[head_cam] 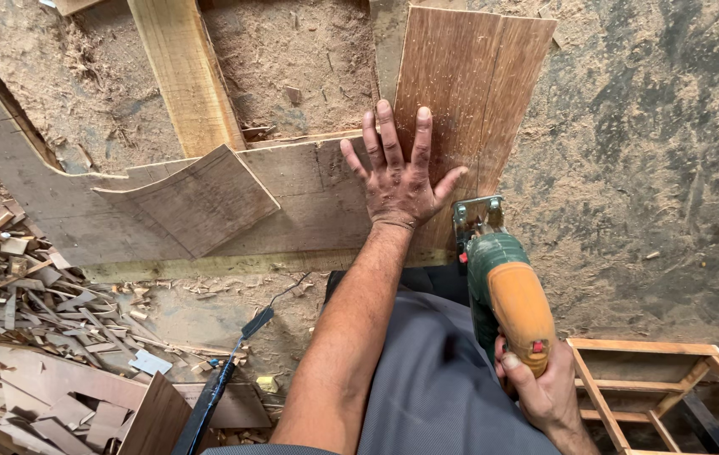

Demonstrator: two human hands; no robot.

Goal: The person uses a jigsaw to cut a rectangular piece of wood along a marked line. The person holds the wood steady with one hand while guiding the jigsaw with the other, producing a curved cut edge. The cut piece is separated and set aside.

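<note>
L hand [399, 181] lies flat w/ fingers spread apart, pressing down a reddish-brown plywood panel [469, 93] that runs from the near bench edge to the far side; R hand [545, 388] is wrapped tight round the orange grip of a green jigsaw [502, 278], whose metal shoe sits at the panel's near edge, just right of the L wrist. Judging by that, the cut on this panel looks barely started, prob. most of its length left; blade itself hidden under the shoe, so can't tell if it's in the wood. Left of the panel lies a grey weathered sheet w/ curved cut-outs [199, 202], and a pale straight plank [187, 72] crosses farther back. Fine sawdust coats the bench. Near left, a heap of thin splintery offcuts [22, 286]; near right, an open wooden frame [662, 388]. A dark cord [233, 362] trails down near centre-left
</note>
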